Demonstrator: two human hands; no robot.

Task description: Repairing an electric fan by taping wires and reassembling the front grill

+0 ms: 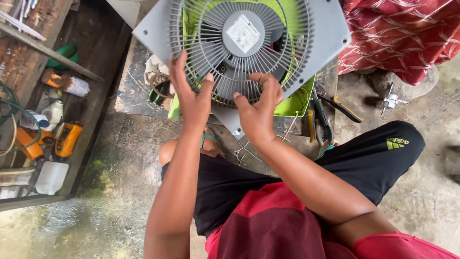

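I see my left hand [190,96] and right hand [258,108] with fingers spread open on the grey fan grille [239,45], near its lower rim. Pliers [322,117] crowd its right edge.

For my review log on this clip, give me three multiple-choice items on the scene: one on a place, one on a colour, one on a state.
1. Where do the pliers with yellow-and-black handles lie?
A. On the slab right of the fan
B. On the left wooden shelf
C. In the left hand

2. What colour is the fan body behind the square grey plastic fan grille?
A. Blue
B. Lime green
C. White

3. How do the hands meet the grille?
A. Both hang clear of it
B. Only the right touches
C. Both hands' fingers are on its lower ribs

Answers:
1 A, they rest by the fan's right edge.
2 B, green shows through the ribs and at the corner.
3 C, the left hand and right hand both press fingertips on the ribs.
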